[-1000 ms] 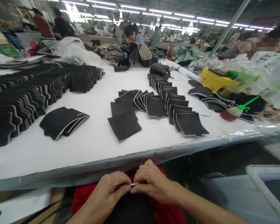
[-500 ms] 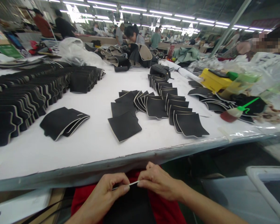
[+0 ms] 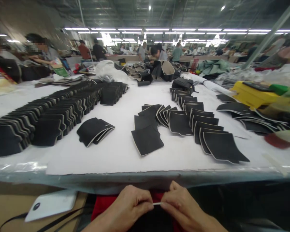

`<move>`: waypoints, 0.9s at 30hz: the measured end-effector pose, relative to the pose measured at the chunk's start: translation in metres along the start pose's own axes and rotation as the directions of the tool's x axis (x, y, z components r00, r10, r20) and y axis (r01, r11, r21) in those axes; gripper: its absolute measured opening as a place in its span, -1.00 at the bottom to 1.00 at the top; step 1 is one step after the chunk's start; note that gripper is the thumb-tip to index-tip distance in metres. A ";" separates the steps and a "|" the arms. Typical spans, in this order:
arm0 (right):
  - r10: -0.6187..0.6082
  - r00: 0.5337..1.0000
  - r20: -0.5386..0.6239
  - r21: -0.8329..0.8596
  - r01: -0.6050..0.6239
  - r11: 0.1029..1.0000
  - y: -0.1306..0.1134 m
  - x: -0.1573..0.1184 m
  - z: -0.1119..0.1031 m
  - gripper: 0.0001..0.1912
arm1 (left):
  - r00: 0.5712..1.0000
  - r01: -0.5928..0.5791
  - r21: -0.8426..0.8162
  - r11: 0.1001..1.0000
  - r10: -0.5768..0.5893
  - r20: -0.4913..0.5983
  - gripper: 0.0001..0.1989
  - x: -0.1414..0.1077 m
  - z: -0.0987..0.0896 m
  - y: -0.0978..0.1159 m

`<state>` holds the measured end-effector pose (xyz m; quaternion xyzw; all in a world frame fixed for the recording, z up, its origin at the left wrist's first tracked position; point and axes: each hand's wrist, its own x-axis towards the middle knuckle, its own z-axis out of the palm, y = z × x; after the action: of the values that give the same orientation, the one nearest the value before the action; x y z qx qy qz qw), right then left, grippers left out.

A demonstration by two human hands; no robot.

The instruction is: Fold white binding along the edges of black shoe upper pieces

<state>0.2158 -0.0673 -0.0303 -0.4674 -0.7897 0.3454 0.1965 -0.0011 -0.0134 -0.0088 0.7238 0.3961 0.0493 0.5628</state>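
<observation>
At the front of the table, over my lap, my left hand pinches the pale edge of a black padded panel. My right hand pinches the same edge just to the right, thumb against fingers. Between the two thumbs a short length of the whitish edge shows; the rest of it is covered by my hands. The panel's lower part runs out of view. Beyond, on the white table, lie a single black panel, a small stack and a fanned row of similar panels.
Long rows of black panels stand on the left. A yellow box and a red-tipped bottle are on the right. A white device with a strap lies below the table edge at left. Several people work in the background.
My view has turned left and levelled, so the table appears shifted right. Both hands have come closer together along the panel's edge and keep their pinch.
</observation>
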 end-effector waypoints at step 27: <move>-0.047 0.998 -0.029 -0.531 0.025 0.847 0.015 0.184 -0.071 -0.15 | 0.359 0.403 0.598 0.693 0.482 -0.800 -0.55 0.038 -0.155 -0.088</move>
<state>0.1803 0.1245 0.0052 -0.4955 -0.8588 0.1005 0.0823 -0.1006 0.1350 -0.0421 0.7280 0.6055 0.3055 -0.1001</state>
